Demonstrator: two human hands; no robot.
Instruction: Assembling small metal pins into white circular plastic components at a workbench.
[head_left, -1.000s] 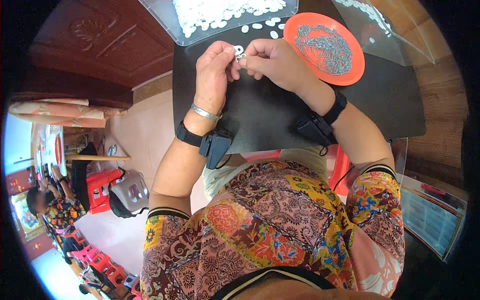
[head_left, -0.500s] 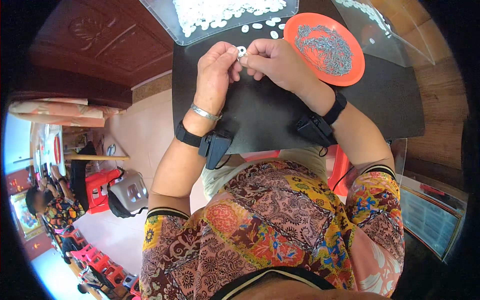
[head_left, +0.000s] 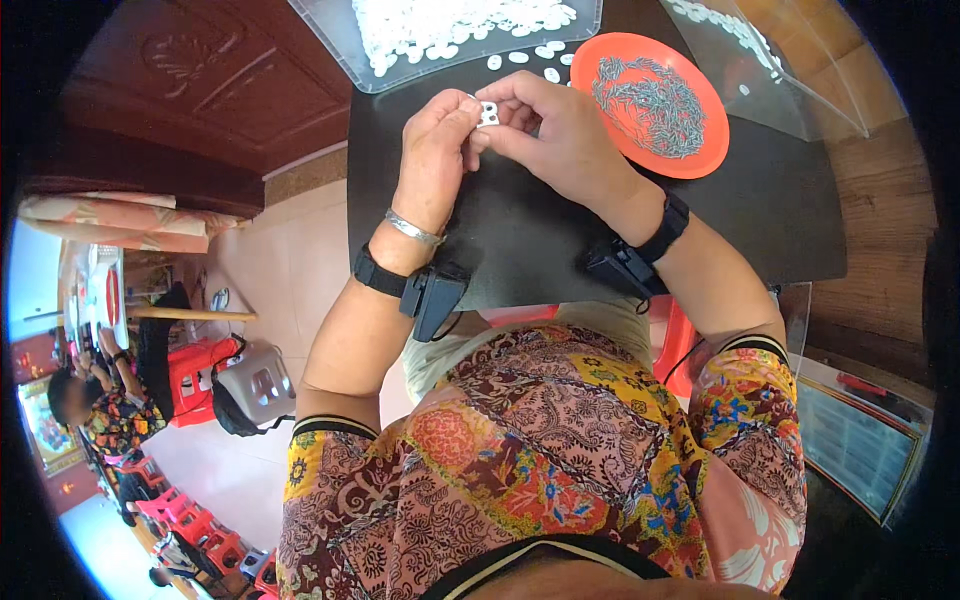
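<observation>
A small white plastic piece with dark holes (head_left: 488, 113) is held above the black table (head_left: 540, 230). My left hand (head_left: 435, 140) pinches its left side between thumb and fingers. From the other side, my right hand (head_left: 555, 125) is closed round it, thumb below and index finger above. Whether a screw is also between the right fingertips is hidden. Just right of that hand sits an orange-red plate (head_left: 712, 140) with a heap of small grey screws (head_left: 655, 110). Several loose white oval pieces (head_left: 552, 75) lie on the table beyond my hands.
A clear plastic tray (head_left: 365, 82) heaped with white pieces stands at the far edge. Another clear container (head_left: 800, 105) with white pieces is at the far right. Red stools (head_left: 190, 380) and a person (head_left: 110, 400) are off to the left.
The white piece has turned and shows more of its holed face. My right hand has shifted slightly, its index finger lifting over the top of the piece. My left hand keeps its pinch.
</observation>
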